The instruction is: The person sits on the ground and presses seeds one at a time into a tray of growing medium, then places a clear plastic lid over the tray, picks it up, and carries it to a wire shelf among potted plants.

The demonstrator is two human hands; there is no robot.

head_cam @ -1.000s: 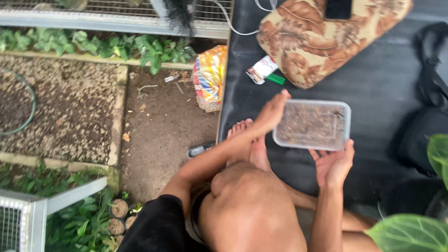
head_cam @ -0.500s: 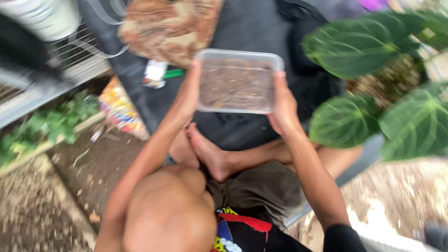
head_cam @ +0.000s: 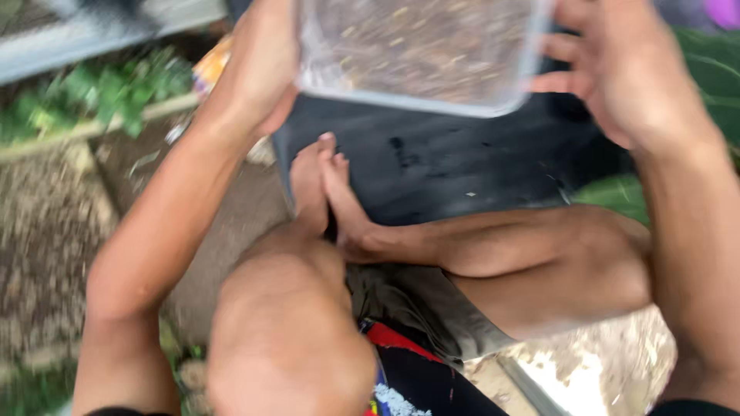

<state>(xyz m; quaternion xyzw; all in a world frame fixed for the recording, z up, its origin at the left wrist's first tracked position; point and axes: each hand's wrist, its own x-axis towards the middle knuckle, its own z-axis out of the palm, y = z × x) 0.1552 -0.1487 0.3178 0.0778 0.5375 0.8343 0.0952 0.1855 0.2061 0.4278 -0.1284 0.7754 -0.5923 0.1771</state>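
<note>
A left hand (head_cam: 258, 73) and a right hand (head_cam: 624, 73) are gripping a clear plastic container (head_cam: 420, 50) at twelve o'clock. The hands are pressing its opposite side edges. Black sheeting (head_cam: 455, 166) is lying open below, toward six o'clock.

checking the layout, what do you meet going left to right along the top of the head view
Green plants → left hand → clear plastic container of brown bits → right hand → large green leaf at the right edge.

Bare arms and feet, dark patterned shorts (head_cam: 432, 377).
</note>
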